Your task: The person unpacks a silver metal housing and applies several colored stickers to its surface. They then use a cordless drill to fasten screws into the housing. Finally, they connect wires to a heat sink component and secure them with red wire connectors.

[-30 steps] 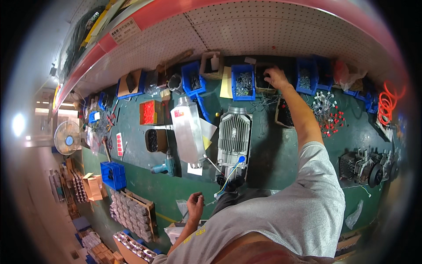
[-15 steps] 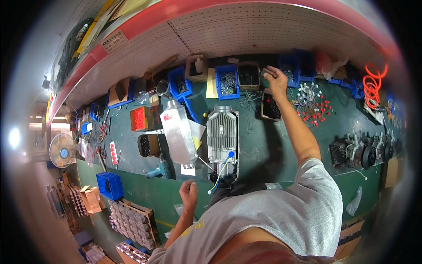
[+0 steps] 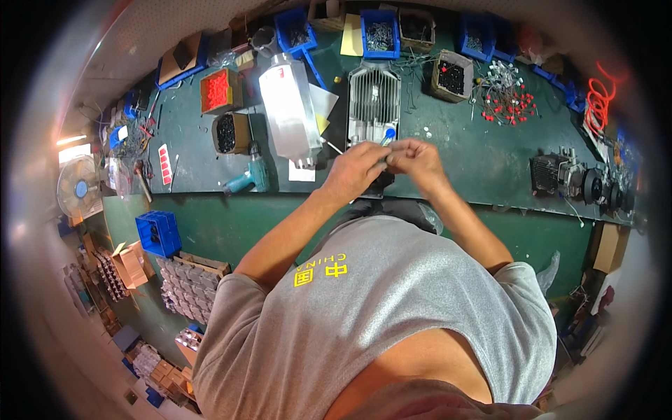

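Observation:
Both hands meet above the near end of a finned metal housing (image 3: pixel 374 98) that stands at the table's front edge. My left hand (image 3: pixel 355 169) has its fingers pinched, their tips almost touching those of the other hand. Likewise closed at thumb and fingers is my right hand (image 3: pixel 418 162). Whatever lies between the fingertips is too small to make out. Just beyond them a round blue part (image 3: pixel 390 133) sits on the housing, whose near end is partly covered by the hands. A smooth silver metal cover (image 3: pixel 288 105) lies left of the housing.
Left of the cover are a teal power drill (image 3: pixel 252 173), a box of red parts (image 3: pixel 220 91) and a box of black parts (image 3: pixel 229 133). Farther right lie a box of black pieces (image 3: pixel 451 77), a bundle of wires with red ends (image 3: pixel 505 98) and motor assemblies (image 3: pixel 560 171).
My right hand has come back from the bins at the far side to the housing. My left hand has risen from beside the table to meet it. The view has tilted down.

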Available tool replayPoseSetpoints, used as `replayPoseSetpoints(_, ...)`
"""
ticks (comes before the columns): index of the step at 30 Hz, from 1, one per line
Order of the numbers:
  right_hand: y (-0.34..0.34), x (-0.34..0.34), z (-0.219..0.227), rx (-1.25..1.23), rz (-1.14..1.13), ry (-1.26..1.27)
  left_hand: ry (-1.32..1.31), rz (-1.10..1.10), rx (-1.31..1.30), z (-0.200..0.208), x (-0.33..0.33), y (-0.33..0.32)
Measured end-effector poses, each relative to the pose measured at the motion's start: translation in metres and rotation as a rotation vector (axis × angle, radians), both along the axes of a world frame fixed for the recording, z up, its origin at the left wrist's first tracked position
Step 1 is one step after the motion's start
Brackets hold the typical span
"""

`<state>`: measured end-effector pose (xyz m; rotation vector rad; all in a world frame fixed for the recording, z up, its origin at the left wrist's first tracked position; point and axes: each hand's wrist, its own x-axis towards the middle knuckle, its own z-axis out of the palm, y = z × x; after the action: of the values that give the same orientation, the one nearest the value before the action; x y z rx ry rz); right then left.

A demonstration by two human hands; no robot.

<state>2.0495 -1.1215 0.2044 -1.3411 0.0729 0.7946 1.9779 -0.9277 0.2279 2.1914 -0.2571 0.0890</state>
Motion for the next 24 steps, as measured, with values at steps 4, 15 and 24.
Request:
replayPoseSetpoints(4,0.024,-0.049,-0.005,-0.007,0.02,0.146,0.069,0.016,-0.009,-0.014,-0.055,0.018)
replayPoseSetpoints(15,0.14,-0.032,-0.037,-0.572,0.584,-0.892,0.267,0.683,-0.469,-0.074,-0.112,0.073)
replayPoseSetpoints(24,0.152,-0.022,-0.056,-0.628,0.59,-0.811,0.412,0.779,-0.815,-0.125,-0.121,0.077)
